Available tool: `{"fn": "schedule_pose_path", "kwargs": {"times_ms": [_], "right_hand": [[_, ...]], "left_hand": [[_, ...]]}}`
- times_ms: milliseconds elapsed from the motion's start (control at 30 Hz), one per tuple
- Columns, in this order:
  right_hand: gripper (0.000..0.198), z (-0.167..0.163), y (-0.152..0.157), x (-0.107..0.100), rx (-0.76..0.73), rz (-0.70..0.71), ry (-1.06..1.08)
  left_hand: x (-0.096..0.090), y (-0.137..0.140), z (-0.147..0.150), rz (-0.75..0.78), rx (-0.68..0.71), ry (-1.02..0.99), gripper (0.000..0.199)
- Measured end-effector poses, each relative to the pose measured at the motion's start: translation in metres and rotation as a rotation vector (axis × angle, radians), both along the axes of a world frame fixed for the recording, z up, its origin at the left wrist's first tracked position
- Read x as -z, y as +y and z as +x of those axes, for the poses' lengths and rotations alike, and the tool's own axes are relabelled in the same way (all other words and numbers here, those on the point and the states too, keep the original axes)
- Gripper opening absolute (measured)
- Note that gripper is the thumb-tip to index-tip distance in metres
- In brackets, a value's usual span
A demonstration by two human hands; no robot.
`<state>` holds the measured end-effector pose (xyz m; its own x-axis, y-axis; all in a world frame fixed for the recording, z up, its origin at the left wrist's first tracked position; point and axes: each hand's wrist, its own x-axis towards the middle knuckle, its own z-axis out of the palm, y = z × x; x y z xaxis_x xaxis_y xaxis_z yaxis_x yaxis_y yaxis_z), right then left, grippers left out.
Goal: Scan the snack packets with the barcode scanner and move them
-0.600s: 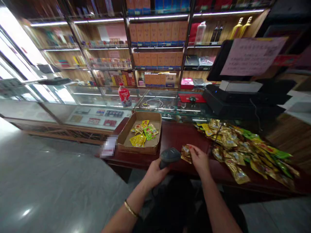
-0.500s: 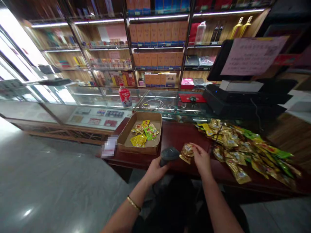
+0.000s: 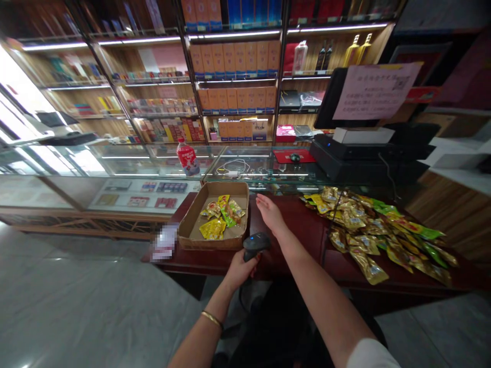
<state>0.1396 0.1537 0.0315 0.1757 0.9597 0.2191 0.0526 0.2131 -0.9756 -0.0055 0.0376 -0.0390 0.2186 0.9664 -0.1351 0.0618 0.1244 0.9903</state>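
My left hand is wrapped round the handle of a dark barcode scanner, whose head points right above the table edge. My right hand is just beyond the right wall of a shallow cardboard box, fingers stretched out with no packet visible in them. Inside the box lie several snack packets, yellow, green and gold. At the right, a spread-out pile of gold, yellow and green snack packets covers part of the dark red table.
Behind the table runs a glass display counter bearing a red-labelled bottle, a white cable and a mouse on a red mat. A monitor with a pink paper sheet stands at the right. Stocked shelves line the wall.
My right hand has moved left and away from me to the box, and the gold packet it held is out of its fingers. My left hand keeps the scanner. The view has shifted slightly.
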Motion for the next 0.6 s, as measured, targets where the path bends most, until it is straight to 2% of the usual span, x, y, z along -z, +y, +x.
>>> {"fn": "schedule_pose_path", "kwargs": {"times_ms": [67,133,233,300,367,433,500,600], "right_hand": [[0.034,0.032,-0.016,0.015,0.127,0.04,-0.157],[0.038,0.077,-0.039,0.034,0.386,0.06,-0.49],[0.043,0.145,-0.079,0.061,0.745,-0.091,-0.856],[0.041,0.176,-0.1,0.076,0.863,-0.206,-1.011],[0.036,0.192,-0.114,0.086,0.892,-0.293,-1.149],[0.034,0.195,-0.12,0.091,0.877,-0.342,-1.273],[0.034,0.19,-0.118,0.093,0.84,-0.377,-1.356],[0.033,0.175,-0.108,0.09,0.737,-0.427,-1.363]], "left_hand": [[0.0,-0.001,0.0,0.0,-0.001,0.003,0.024],[0.0,-0.002,0.0,0.0,0.001,0.005,0.024],[0.001,-0.001,0.001,-0.008,0.013,0.008,0.027],[0.001,0.0,0.001,-0.013,0.015,0.01,0.03],[0.002,0.0,0.001,-0.014,0.01,0.008,0.033],[0.003,0.0,0.001,-0.008,0.004,0.006,0.035],[0.003,0.0,0.001,0.002,-0.001,0.01,0.034],[0.002,-0.001,0.001,0.01,0.0,0.028,0.032]]}}
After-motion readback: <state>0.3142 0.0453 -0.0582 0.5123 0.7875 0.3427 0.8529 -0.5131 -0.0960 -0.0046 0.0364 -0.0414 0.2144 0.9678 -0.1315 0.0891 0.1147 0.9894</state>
